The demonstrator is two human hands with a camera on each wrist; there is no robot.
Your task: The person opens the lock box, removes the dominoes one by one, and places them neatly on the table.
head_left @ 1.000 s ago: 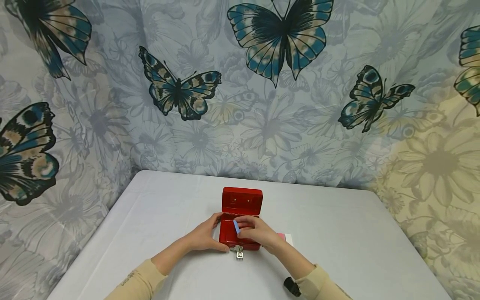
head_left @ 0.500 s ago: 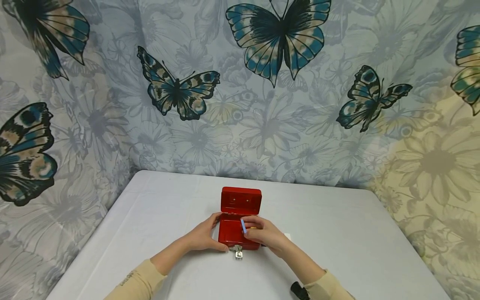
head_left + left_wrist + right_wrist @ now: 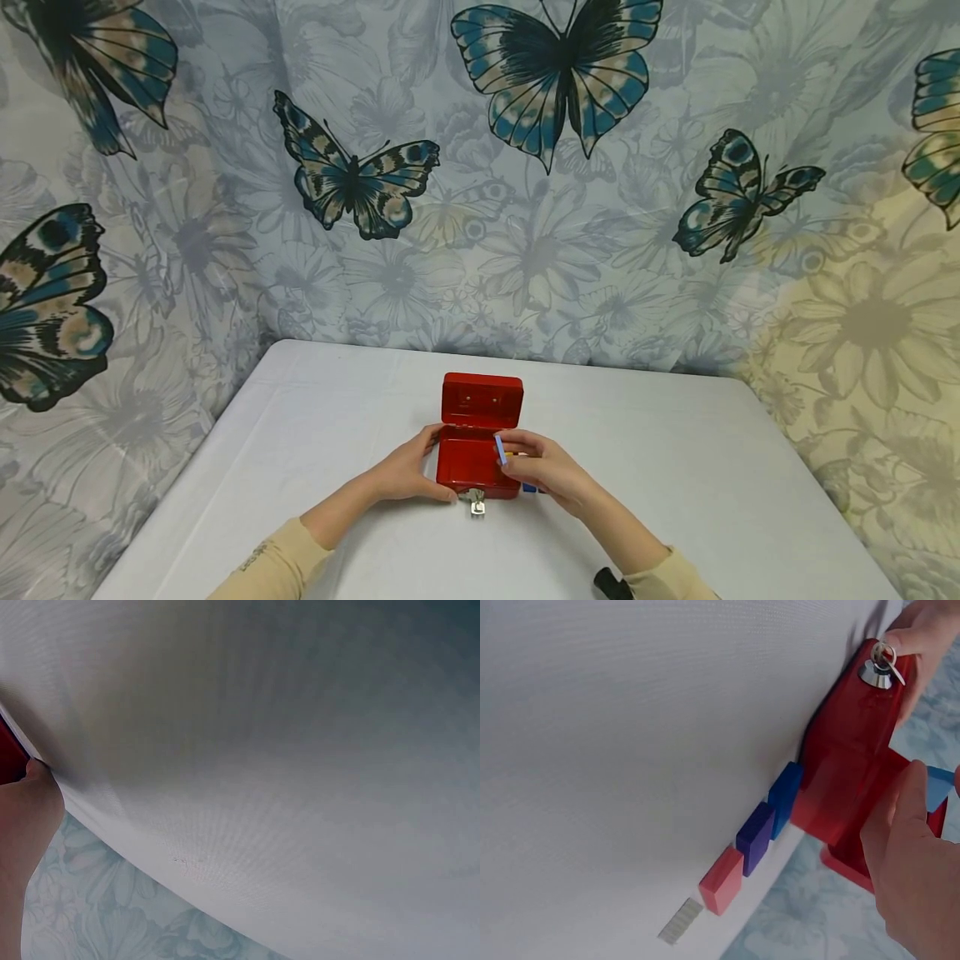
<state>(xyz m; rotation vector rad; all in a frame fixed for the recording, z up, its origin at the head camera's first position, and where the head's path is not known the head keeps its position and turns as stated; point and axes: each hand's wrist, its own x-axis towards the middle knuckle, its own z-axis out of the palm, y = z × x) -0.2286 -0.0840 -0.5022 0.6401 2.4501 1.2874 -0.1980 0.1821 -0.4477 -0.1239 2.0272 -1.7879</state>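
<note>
A small red cash box (image 3: 477,467) stands on the table with its lid (image 3: 482,400) raised and keys (image 3: 477,503) in its front lock. My left hand (image 3: 405,477) grips the box's left side, thumb at the front corner and fingers towards the back. My right hand (image 3: 551,473), over the box's right edge, pinches a thin light blue block (image 3: 501,450) between thumb and fingers. Beside the box, the right wrist view has a blue block (image 3: 786,799), a purple block (image 3: 755,838) and a pink block (image 3: 721,880) in a row. A yellow sliver shows behind my right fingers.
A pale grey ridged piece (image 3: 680,921) lies at the end of the block row. The white table (image 3: 337,400) has a butterfly-patterned cloth (image 3: 540,275) behind it. A black object (image 3: 612,583) sits at my right sleeve.
My right hand has moved rightwards from inside the box to its right edge, still pinching the light blue block. My left hand stays on the box.
</note>
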